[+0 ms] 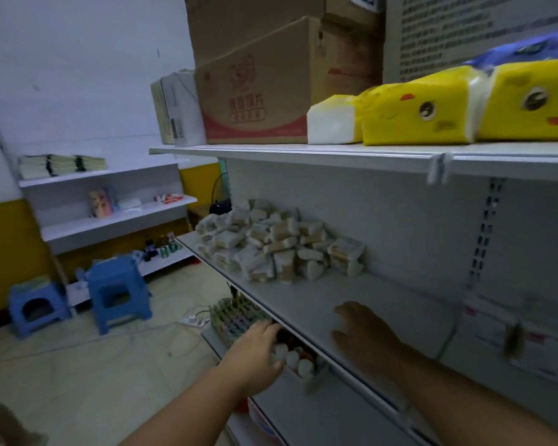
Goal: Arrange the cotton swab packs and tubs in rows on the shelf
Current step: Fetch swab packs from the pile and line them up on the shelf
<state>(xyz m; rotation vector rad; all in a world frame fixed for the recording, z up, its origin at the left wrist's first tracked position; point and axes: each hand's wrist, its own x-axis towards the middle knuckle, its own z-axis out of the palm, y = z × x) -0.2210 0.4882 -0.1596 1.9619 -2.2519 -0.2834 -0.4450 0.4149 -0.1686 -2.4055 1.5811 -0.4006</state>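
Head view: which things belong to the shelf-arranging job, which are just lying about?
Job: heaped clear-wrapped cotton swab packs, grey metal middle shelf, white-capped round tubs below, left hand, right hand.
Lying about: yellow tissue packs, brown cardboard boxes, blue plastic stools.

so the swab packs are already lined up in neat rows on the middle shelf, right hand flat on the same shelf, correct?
Not in rows. The head view shows the swab packs lying in a loose, jumbled heap on the middle shelf. The rest holds: the right hand lies flat on that same shelf, apart from the heap.
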